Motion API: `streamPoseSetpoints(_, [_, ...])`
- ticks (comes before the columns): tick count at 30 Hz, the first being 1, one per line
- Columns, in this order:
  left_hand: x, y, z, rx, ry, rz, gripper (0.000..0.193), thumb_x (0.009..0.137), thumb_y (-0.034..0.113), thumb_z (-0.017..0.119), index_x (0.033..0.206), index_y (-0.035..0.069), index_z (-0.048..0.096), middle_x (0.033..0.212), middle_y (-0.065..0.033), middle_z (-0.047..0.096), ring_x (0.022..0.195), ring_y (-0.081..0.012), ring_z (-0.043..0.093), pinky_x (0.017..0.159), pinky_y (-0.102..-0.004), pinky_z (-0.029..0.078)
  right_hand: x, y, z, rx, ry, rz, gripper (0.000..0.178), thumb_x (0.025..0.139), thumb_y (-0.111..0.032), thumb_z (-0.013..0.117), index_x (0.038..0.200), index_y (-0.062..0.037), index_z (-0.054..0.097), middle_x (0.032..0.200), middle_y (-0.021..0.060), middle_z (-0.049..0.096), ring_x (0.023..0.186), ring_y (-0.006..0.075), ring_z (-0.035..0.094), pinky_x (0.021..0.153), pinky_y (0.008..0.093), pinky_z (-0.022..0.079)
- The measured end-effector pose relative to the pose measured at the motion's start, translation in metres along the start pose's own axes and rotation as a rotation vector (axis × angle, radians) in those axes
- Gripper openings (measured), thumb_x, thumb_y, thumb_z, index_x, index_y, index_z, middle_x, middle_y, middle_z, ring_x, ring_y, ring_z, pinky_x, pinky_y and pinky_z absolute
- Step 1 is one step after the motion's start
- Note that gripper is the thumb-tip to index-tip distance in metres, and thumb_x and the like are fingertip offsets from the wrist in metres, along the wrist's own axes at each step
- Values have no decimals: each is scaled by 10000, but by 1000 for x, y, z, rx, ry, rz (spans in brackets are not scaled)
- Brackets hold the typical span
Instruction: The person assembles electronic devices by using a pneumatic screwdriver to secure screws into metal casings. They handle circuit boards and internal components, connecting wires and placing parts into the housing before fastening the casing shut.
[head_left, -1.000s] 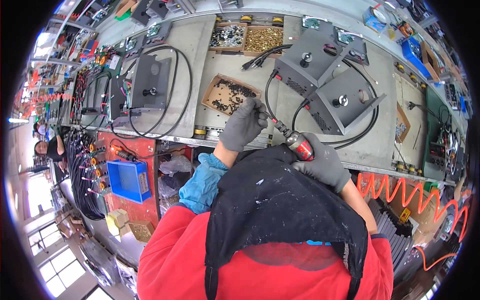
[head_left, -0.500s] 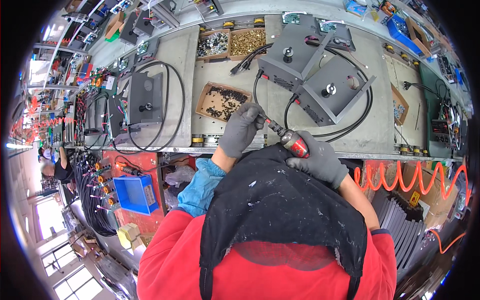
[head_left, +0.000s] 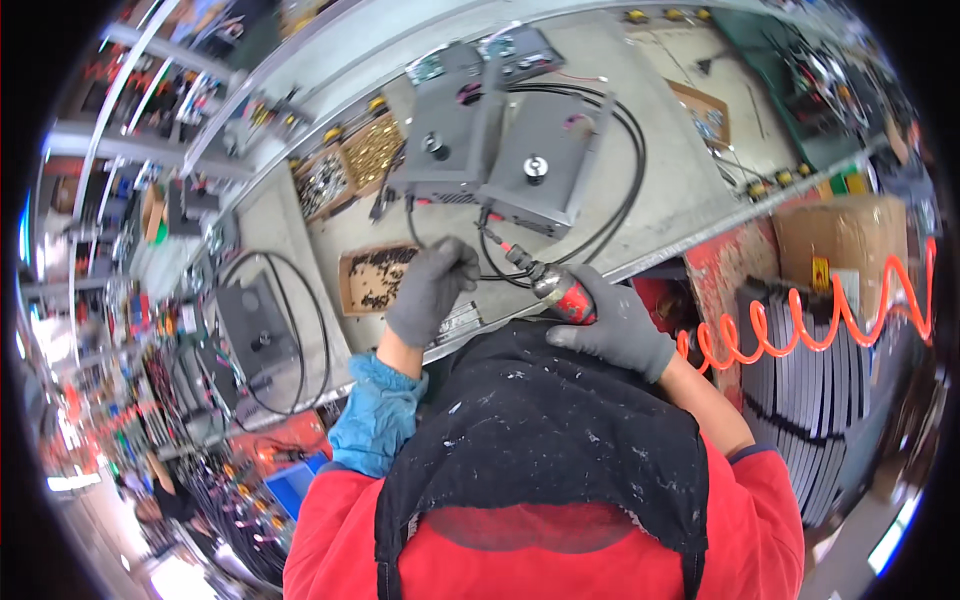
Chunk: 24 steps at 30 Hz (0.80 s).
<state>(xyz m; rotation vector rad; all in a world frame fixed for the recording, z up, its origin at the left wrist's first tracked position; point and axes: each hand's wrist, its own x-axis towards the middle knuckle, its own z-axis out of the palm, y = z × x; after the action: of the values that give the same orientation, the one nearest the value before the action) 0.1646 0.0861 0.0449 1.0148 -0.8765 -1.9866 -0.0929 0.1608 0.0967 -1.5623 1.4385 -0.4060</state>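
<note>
My right hand [head_left: 622,332], in a grey glove, grips a red and black power screwdriver [head_left: 568,297]. Its thin bit points up and left, toward the near edge of a grey metal housing [head_left: 548,165]. To the left, my left hand [head_left: 425,300], also gloved, has its fingers curled together, apart from the bit; whatever they may hold is too small to make out. Beside that hand lies a shallow cardboard box [head_left: 347,288] with small black screws. A second grey housing [head_left: 445,165] stands left of the first, and each carries a round knob on top.
Black cables [head_left: 632,190] loop around the housings. Farther back are boxes of brass-coloured [head_left: 372,148] and silvery fasteners [head_left: 322,185]. Another housing [head_left: 258,325] sits at the left. An orange coiled hose [head_left: 790,340] hangs at the right, before stacked grey panels [head_left: 800,400].
My left hand has come away from the screwdriver's tip and moved left. The screwdriver stays in my right hand. The whole view has turned, so the bench now slants upward to the right.
</note>
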Motion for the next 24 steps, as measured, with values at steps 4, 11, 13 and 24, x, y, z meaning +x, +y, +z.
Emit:
streamPoseSetpoints(4, [78, 30, 74, 971, 109, 102, 373, 866, 375, 515, 904, 23, 631, 731, -89, 600, 665, -226, 583, 624, -334, 466, -32, 16, -15, 132, 252, 7, 758, 684, -465, 747, 1256, -82, 431, 890, 222, 620, 866, 391, 613, 735, 400, 472])
streamPoseSetpoints(11, [156, -5, 144, 1785, 39, 75, 367, 739, 381, 605, 871, 46, 672, 841, -168, 660, 795, -337, 640, 711, -427, 497, -51, 56, -43, 315, 436, 126, 753, 671, -391, 773, 1249, -38, 442, 954, 193, 620, 894, 334, 623, 776, 365, 473])
streamPoseSetpoints(13, [160, -8, 151, 1691, 30, 109, 382, 729, 404, 602, 846, 47, 672, 830, -168, 653, 785, -324, 637, 704, -422, 488, -50, 70, -53, 382, 479, 140, 747, 671, -364, 776, 1250, -29, 444, 973, 165, 620, 896, 278, 621, 783, 347, 472])
streamPoseSetpoints(24, [252, 6, 192, 1550, 191, 400, 342, 733, 340, 656, 901, 42, 634, 916, -209, 632, 841, -369, 621, 718, -424, 495, -16, 97, -115, 583, 549, 148, 676, 673, -284, 771, 1210, -2, 474, 920, 44, 572, 796, 121, 521, 732, 283, 450])
